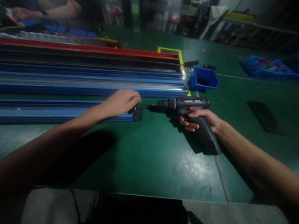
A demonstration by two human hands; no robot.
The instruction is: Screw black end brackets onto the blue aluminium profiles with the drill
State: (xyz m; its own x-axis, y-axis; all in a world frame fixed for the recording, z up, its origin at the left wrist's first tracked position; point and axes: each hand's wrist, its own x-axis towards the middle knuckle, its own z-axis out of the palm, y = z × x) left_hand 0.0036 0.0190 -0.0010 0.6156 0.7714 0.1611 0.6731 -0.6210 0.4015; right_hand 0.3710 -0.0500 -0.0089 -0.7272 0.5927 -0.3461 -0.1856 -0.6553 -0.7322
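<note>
A black power drill (191, 104) is held in my right hand (202, 119), its fingers wrapped round the grip. The thin bit points left, its tip close to a black end piece (137, 113) at the right end of a blue metal profile (58, 112). My left hand (122, 102) rests over that end of the profile, fingers curled and pressed together beside the bit's tip. Whatever the left fingertips pinch is too small and dark to make out.
Behind lie more long blue profiles (93, 81), a black one and a red one (93, 47). A blue bin (204, 77) holds small dark parts. On the right are a dark flat object (265, 116) and a blue tray (271, 67). Another person's arm (58, 11) shows upper left.
</note>
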